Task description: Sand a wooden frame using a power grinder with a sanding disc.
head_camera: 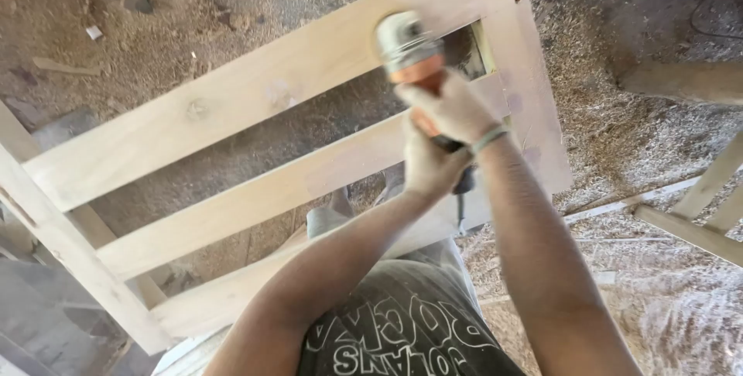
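Both hands grip an orange and grey angle grinder point(409, 49). My right hand point(453, 109) wraps the orange body just behind the head. My left hand point(426, 163) holds the rear handle below it. The tool's head is blurred and rests on the top slat point(232, 105) of a pale wooden frame, near its right upright point(526, 74). Two more slats point(255, 198) run beneath. A light band circles my right wrist.
Sawdust and shavings cover the floor point(619, 136) all around. Another wooden frame piece point(696, 221) lies at the right edge. Scrap wood bits point(66, 66) lie upper left. A thick beam point(681, 82) sits upper right. A cord point(462, 213) hangs below my hands.
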